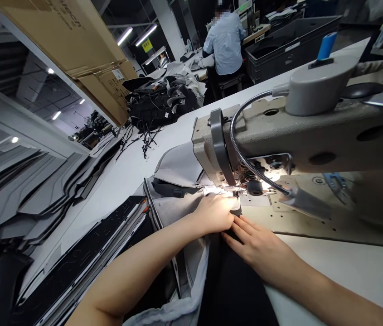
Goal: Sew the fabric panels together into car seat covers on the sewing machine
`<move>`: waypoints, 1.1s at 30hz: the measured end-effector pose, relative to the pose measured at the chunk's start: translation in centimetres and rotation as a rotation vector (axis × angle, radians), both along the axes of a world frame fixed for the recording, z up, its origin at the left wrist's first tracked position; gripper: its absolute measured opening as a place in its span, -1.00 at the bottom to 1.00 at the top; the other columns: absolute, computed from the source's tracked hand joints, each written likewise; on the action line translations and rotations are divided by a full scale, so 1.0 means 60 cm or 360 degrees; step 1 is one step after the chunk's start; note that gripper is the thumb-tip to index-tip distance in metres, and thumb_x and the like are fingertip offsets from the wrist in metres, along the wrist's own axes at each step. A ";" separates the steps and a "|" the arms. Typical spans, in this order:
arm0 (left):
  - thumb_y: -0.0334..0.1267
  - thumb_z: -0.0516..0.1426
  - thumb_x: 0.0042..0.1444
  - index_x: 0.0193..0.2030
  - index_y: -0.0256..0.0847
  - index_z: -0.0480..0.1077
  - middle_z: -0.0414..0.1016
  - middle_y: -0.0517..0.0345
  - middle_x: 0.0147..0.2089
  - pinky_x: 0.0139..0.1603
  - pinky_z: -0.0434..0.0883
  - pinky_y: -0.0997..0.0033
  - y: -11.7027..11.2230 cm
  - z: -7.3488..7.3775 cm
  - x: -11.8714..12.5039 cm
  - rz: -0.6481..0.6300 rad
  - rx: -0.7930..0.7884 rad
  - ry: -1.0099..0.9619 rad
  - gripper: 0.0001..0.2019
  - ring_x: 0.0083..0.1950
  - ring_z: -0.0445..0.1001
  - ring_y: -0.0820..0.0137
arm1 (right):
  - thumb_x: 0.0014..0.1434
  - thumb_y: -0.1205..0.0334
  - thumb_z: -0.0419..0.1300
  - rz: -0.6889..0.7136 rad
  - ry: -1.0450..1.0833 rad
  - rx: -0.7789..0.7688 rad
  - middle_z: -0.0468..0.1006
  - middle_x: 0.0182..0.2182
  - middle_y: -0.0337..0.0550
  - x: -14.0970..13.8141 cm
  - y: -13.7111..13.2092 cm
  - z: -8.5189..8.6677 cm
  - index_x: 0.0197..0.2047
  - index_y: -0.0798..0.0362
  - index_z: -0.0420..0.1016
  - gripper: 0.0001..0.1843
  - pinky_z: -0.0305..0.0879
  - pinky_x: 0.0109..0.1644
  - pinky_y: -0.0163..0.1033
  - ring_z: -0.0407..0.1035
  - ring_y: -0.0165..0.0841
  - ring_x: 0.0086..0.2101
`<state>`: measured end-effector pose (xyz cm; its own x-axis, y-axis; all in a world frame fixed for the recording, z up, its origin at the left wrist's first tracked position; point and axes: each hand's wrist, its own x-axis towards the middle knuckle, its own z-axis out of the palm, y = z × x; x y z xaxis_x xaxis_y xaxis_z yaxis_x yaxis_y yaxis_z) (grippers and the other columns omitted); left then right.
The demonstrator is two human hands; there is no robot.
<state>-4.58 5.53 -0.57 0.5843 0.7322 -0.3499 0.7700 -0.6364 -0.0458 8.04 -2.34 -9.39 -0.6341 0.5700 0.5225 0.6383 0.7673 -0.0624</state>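
Pressing the grey fabric flat beside the needle area, my left hand lies fingers-down on it under the lamp of the sewing machine, gripping nothing that I can make out. My right hand rests open, fingers together and extended, on the black fabric just beside the left hand, fingertips touching it near the machine's foot. Both fabrics hang over the near edge of the white bench; stacked cut panels lie well apart to my left, and a person in a blue shirt sits far behind.
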 end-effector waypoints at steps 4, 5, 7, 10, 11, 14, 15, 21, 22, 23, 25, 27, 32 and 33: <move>-0.41 0.02 0.12 -0.01 -0.33 0.35 0.42 -0.05 -0.09 -0.11 0.38 0.28 -0.018 0.003 -0.001 -0.0228 0.0250 0.0182 -0.71 -0.05 0.38 0.20 | -0.07 0.18 0.24 0.0321 -0.0067 -0.0365 0.22 0.18 0.28 0.023 -0.014 0.013 0.18 0.09 0.32 -0.31 0.07 0.21 0.12 0.04 0.08 0.20; -0.42 0.01 0.14 -0.02 -0.37 0.35 0.42 -0.08 -0.12 -0.14 0.39 0.28 -0.023 0.004 0.000 -0.0251 0.0268 0.0266 -0.72 -0.06 0.38 0.19 | -0.05 0.17 0.24 0.0398 -0.0082 -0.0438 0.17 0.21 0.26 0.026 -0.019 0.013 0.20 0.05 0.28 -0.29 0.02 0.23 0.12 -0.01 0.06 0.22; -0.44 -0.01 0.17 -0.07 -0.38 0.38 0.41 -0.08 -0.16 -0.22 0.39 0.30 -0.030 0.002 0.004 -0.0264 0.0260 0.0414 -0.77 -0.08 0.37 0.18 | 0.03 0.20 0.19 0.0444 -0.0085 -0.0489 0.16 0.22 0.23 0.027 -0.024 0.011 0.21 0.04 0.27 -0.36 -0.04 0.26 0.10 -0.04 0.02 0.23; -0.45 0.00 0.18 -0.13 -0.34 0.41 0.39 -0.10 -0.13 -0.28 0.38 0.32 -0.030 -0.010 0.014 -0.0299 0.0305 0.0494 -0.79 -0.07 0.35 0.17 | 0.10 0.32 0.10 0.0375 -0.0093 -0.0489 0.21 0.20 0.23 0.024 -0.020 0.011 0.21 0.09 0.29 -0.44 -0.01 0.25 0.12 0.00 0.02 0.22; -0.45 0.00 0.18 -0.15 -0.35 0.42 0.38 -0.11 -0.13 -0.27 0.37 0.31 -0.028 -0.014 0.017 -0.0324 0.0333 0.0500 -0.80 -0.07 0.35 0.17 | 0.08 0.34 0.10 0.0359 -0.0107 -0.0511 0.21 0.19 0.23 0.025 -0.016 0.014 0.21 0.11 0.28 -0.42 0.00 0.24 0.14 0.00 0.04 0.21; -0.45 -0.01 0.18 -0.16 -0.37 0.42 0.37 -0.14 -0.11 -0.25 0.37 0.30 -0.025 -0.014 0.016 -0.0377 0.0343 0.0462 -0.81 -0.07 0.35 0.17 | -0.01 0.29 0.18 0.0472 -0.0144 -0.0664 0.17 0.22 0.19 0.032 -0.010 0.027 0.22 0.09 0.27 -0.32 -0.02 0.25 0.17 -0.04 0.08 0.22; -0.45 0.00 0.17 -0.12 -0.38 0.40 0.37 -0.14 -0.09 -0.25 0.37 0.30 -0.024 -0.010 0.013 -0.0369 0.0307 0.0427 -0.80 -0.07 0.35 0.17 | -0.04 0.25 0.22 0.0542 -0.0129 -0.0724 0.17 0.23 0.13 0.034 -0.011 0.030 0.22 0.04 0.27 -0.30 -0.05 0.27 0.14 -0.05 0.05 0.23; -0.49 -0.01 0.10 0.07 -0.43 0.24 0.34 -0.18 0.00 -0.20 0.40 0.31 -0.011 0.009 0.010 -0.0306 0.0050 0.0290 -0.64 -0.10 0.40 0.20 | 0.11 0.31 0.09 0.0517 0.0032 -0.0686 0.32 0.16 -0.04 0.027 -0.014 0.018 0.19 0.01 0.31 -0.46 -0.13 0.32 0.04 -0.02 -0.12 0.24; -0.51 -0.04 0.12 0.04 -0.43 0.26 0.35 -0.19 -0.02 -0.19 0.40 0.30 -0.011 0.007 0.013 -0.0306 0.0056 0.0309 -0.67 -0.08 0.40 0.19 | 0.09 0.33 0.09 0.0490 0.0050 -0.0670 0.35 0.14 -0.03 0.024 -0.012 0.016 0.18 0.03 0.32 -0.46 -0.15 0.32 0.04 0.01 -0.13 0.23; -0.52 -0.08 0.14 0.02 -0.44 0.28 0.36 -0.19 -0.04 -0.18 0.40 0.30 -0.011 0.004 0.016 -0.0298 0.0075 0.0321 -0.69 -0.07 0.40 0.18 | 0.07 0.33 0.11 0.0481 0.0068 -0.0676 0.36 0.12 -0.02 0.023 -0.009 0.016 0.17 0.05 0.33 -0.45 -0.19 0.33 0.05 0.03 -0.13 0.22; -0.50 -0.06 0.13 -0.01 -0.44 0.29 0.36 -0.19 -0.06 -0.19 0.41 0.30 -0.016 0.000 0.020 -0.0250 0.0084 0.0313 -0.71 -0.09 0.41 0.16 | -0.01 0.28 0.17 0.0501 0.0101 -0.0741 0.37 0.10 -0.01 0.023 -0.004 0.020 0.16 0.07 0.33 -0.40 -0.26 0.34 0.04 0.06 -0.13 0.20; -0.46 0.02 0.08 0.03 -0.45 0.25 0.37 -0.17 -0.07 -0.24 0.41 0.33 -0.024 0.004 0.017 -0.0189 0.0012 0.0280 -0.66 -0.14 0.43 0.18 | -0.08 0.24 0.22 0.0571 0.0101 -0.0837 0.34 0.12 0.00 0.027 -0.003 0.026 0.17 0.04 0.31 -0.32 -0.27 0.34 0.00 0.07 -0.16 0.20; -0.43 0.02 0.03 0.10 -0.34 0.18 0.42 -0.06 -0.14 -0.37 0.39 0.37 -0.033 0.023 0.001 -0.0072 -0.0292 0.0263 -0.56 -0.26 0.48 0.23 | 0.07 0.31 0.09 0.0601 0.0047 -0.0821 0.20 0.23 0.04 0.027 -0.019 0.029 0.24 0.09 0.23 -0.38 -0.17 0.33 -0.03 -0.01 -0.20 0.24; -0.43 0.01 0.03 0.09 -0.33 0.18 0.42 -0.06 -0.14 -0.37 0.39 0.37 -0.031 0.023 0.000 -0.0058 -0.0307 0.0261 -0.58 -0.25 0.49 0.23 | 0.11 0.33 0.05 0.0580 0.0034 -0.0793 0.21 0.22 0.05 0.024 -0.022 0.027 0.25 0.12 0.21 -0.40 -0.17 0.33 -0.03 -0.01 -0.21 0.24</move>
